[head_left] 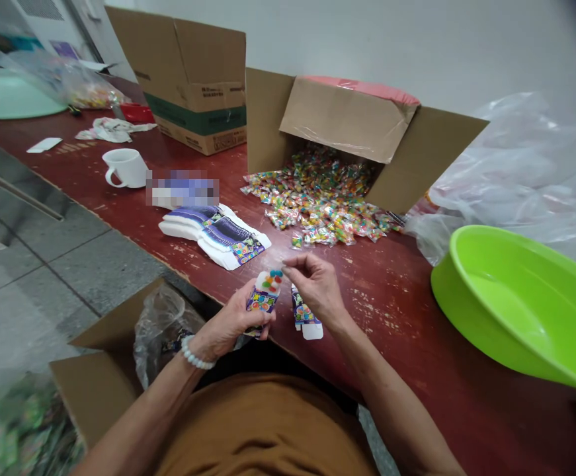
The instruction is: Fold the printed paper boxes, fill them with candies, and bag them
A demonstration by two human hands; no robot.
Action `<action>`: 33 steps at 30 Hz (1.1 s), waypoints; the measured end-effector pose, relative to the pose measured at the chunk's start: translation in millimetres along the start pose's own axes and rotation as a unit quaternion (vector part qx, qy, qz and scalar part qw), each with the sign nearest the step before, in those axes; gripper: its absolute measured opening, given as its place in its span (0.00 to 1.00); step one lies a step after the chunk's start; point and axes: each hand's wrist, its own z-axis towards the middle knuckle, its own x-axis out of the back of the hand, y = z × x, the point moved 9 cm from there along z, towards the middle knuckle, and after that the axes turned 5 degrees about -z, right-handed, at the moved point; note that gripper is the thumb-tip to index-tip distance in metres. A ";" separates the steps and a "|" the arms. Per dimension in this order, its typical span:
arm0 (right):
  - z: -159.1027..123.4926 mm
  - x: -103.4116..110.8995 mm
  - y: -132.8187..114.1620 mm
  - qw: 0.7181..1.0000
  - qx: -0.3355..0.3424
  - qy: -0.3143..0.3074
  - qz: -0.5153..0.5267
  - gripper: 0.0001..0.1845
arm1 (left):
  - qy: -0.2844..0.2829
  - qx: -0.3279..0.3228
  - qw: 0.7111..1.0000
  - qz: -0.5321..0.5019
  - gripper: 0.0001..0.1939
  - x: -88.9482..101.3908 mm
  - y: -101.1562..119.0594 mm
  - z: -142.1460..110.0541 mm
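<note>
Card box (266,297) upright in L hand (229,322), gripped tight, long axis pointing fwd; R hand (317,287) pinched narrow just beside its top, prob empty.

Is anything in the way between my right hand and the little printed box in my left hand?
Nothing visible. The right hand hovers just beside the top of the printed box gripped in the left hand, with only a small gap between them. A second printed box sits below the right hand, off to the side of that gap.

Carton (264,301) white w/ purple, multicolr dots; basin (510,297) lime grn; table (391,344) dark red.
</note>
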 end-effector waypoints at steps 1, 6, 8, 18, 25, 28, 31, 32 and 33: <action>-2.7 -4.9 -0.6 0.999 0.001 -0.034 -0.001 0.07 | 0.006 -0.003 1.000 -0.009 0.24 -0.8 0.7 0.5; -9.9 3.9 -14.7 0.998 0.044 -0.036 -0.015 0.09 | 0.033 0.007 0.995 -0.094 0.20 -1.1 -3.1 4.5; -9.4 9.2 -7.5 1.000 0.002 -0.014 0.015 0.12 | 0.043 0.041 0.988 -0.142 0.23 -0.8 -9.9 5.9; -23.2 -17.7 -12.2 0.995 0.040 -0.077 0.046 0.11 | 0.014 0.020 0.985 -0.171 0.21 -10.5 -9.8 9.9; -32.7 -21.6 -11.8 0.993 0.022 -0.109 0.032 0.10 | -0.005 0.055 0.966 -0.253 0.29 -16.9 -10.0 6.9; -30.0 -30.0 -1.0 0.983 -0.055 -0.124 0.127 0.09 | 0.005 0.042 0.971 -0.235 0.34 -16.0 -13.0 8.5; -25.0 -31.1 -1.3 0.979 -0.056 -0.123 0.155 0.09 | -0.005 0.027 0.977 -0.210 0.38 -14.0 -13.1 9.5; -24.2 -30.2 -4.0 0.980 -0.041 -0.127 0.148 0.09 | -0.010 0.026 0.978 -0.207 0.37 -12.9 -12.8 9.4; -24.3 -29.2 -8.6 0.982 -0.015 -0.134 0.135 0.09 | -0.012 0.026 0.978 -0.209 0.36 -11.5 -12.2 9.1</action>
